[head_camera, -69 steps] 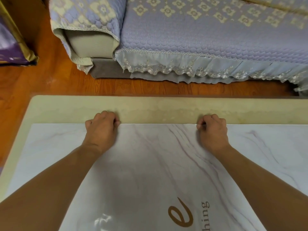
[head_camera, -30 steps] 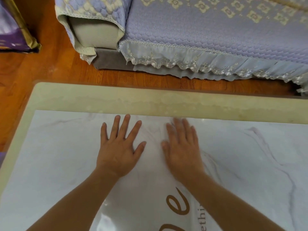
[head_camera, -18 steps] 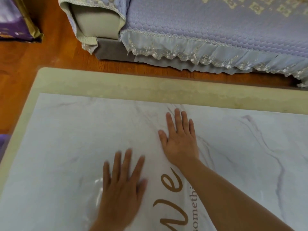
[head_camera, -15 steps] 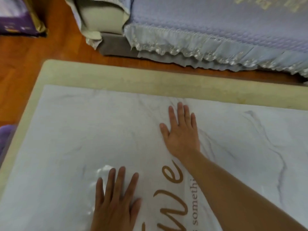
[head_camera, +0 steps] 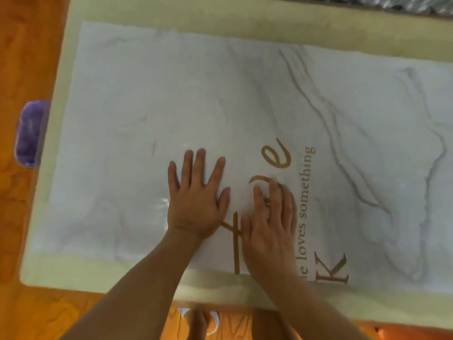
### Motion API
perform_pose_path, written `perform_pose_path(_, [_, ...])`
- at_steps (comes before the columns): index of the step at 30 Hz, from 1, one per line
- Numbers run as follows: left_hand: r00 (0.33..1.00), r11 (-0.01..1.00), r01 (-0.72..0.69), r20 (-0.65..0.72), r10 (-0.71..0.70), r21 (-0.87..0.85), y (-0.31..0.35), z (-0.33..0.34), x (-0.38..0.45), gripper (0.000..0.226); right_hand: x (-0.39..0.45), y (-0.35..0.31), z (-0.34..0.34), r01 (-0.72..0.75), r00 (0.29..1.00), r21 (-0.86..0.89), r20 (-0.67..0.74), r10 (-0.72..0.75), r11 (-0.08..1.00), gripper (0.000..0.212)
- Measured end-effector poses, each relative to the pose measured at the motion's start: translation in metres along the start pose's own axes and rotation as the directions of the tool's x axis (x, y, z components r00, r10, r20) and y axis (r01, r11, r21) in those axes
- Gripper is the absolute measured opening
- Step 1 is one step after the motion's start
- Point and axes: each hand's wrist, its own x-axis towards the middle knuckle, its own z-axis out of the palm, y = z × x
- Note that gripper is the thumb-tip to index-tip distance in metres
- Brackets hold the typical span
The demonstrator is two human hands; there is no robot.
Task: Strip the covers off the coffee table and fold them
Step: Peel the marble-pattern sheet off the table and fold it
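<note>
A white marble-patterned cover [head_camera: 147,99] with gold lettering lies flat on the beige coffee table [head_camera: 220,23]. My left hand [head_camera: 196,197] rests palm-down on the cover, fingers spread and straight. Just to its right, my right hand [head_camera: 272,222] also lies flat on the cover over the gold letters, blurred by motion. Both hands are near the table's near edge and neither grips anything.
Orange wooden floor [head_camera: 22,57] surrounds the table. A purple fuzzy object [head_camera: 29,133] sits on the floor by the table's left edge. A strip of the sofa's lace-edged cover [head_camera: 392,3] shows at the top. My foot [head_camera: 198,322] is below the near edge.
Both hands have slid across the cover toward me, from near the far edge to beside the near edge. The view has tilted down, showing the whole width of the table.
</note>
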Motion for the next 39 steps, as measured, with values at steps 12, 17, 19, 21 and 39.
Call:
perform_pose_path(12, [0.989,0.981,-0.141,-0.063,0.133,-0.132,0.028,0.011,-0.073,0.057,-0.017,0.007,0.038,-0.030,0.993,-0.176,-0.115,0.010,0.984,0.063])
perform_pose_path(17, [0.991,0.986,-0.134,-0.006,0.134,-0.102,0.029,0.035,-0.085,0.058,-0.020,-0.010,0.046,-0.125,0.976,-0.134,-0.193,0.098,0.983,0.060])
perform_pose_path(19, [0.990,0.983,-0.143,-0.006,0.143,-0.114,0.030,0.032,-0.084,0.058,-0.026,-0.017,0.053,-0.152,0.961,-0.087,-0.246,0.127,0.985,0.059])
perform_pose_path(21, [0.979,0.972,-0.204,-0.021,0.203,-0.116,0.016,0.028,-0.086,0.058,-0.027,-0.018,0.058,-0.171,0.951,-0.080,-0.275,0.143,0.982,0.057])
perform_pose_path(39, [0.992,0.992,0.121,-0.039,-0.120,0.019,-0.192,-0.006,-0.132,0.061,-0.028,-0.027,0.055,-0.194,0.933,-0.107,-0.328,0.150,0.975,0.062])
